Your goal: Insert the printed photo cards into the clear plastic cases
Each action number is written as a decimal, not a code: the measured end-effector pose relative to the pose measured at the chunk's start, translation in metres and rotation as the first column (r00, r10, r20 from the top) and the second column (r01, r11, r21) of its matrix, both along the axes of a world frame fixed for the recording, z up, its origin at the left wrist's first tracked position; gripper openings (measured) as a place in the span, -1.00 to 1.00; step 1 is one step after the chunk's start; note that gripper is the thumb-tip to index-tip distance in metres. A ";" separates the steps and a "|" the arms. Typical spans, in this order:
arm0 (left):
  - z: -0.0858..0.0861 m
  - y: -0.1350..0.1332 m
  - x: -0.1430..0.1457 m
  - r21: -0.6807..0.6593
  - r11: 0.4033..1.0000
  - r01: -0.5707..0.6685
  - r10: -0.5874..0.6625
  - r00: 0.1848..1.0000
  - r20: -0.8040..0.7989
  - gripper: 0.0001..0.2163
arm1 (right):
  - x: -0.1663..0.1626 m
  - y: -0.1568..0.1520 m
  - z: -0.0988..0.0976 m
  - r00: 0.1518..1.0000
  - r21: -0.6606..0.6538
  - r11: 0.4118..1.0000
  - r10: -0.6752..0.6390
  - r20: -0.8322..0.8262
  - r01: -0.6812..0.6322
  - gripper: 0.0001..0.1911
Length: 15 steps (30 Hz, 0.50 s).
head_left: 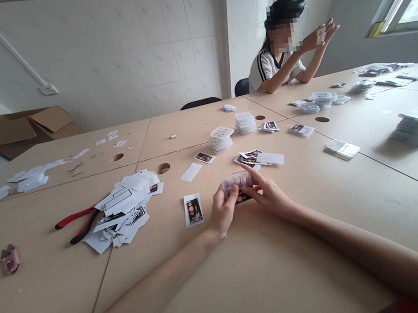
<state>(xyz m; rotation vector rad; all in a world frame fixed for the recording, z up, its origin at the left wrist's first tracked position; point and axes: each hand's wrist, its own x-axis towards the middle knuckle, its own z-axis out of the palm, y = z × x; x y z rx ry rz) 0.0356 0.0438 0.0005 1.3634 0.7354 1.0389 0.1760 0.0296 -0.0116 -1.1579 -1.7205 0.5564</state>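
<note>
Both hands hold one small clear packet just above the counter. Its long side runs from 9 to 3 o'clock. The left hand pinches the 9 o'clock end with closed fingers, and the right hand pinches the 3 o'clock end.

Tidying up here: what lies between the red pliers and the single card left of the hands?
A heap of paper scraps, partly over the pliers; head view shows it.
</note>
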 end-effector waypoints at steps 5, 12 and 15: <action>0.000 0.000 0.001 -0.016 1.000 0.008 -0.008 1.000 0.024 -0.74 | 0.003 -0.001 0.004 0.997 0.074 0.997 -0.023 0.067 0.018 -0.49; 0.000 -0.001 0.002 -0.076 0.995 0.063 -0.057 0.995 0.076 -0.69 | 0.006 0.001 0.004 0.992 0.124 0.990 -0.079 0.101 0.066 -0.54; -0.001 0.000 0.002 -0.075 0.996 0.054 -0.048 0.996 0.080 -0.70 | 0.007 0.001 0.004 0.990 0.108 0.991 -0.088 0.110 0.076 -0.56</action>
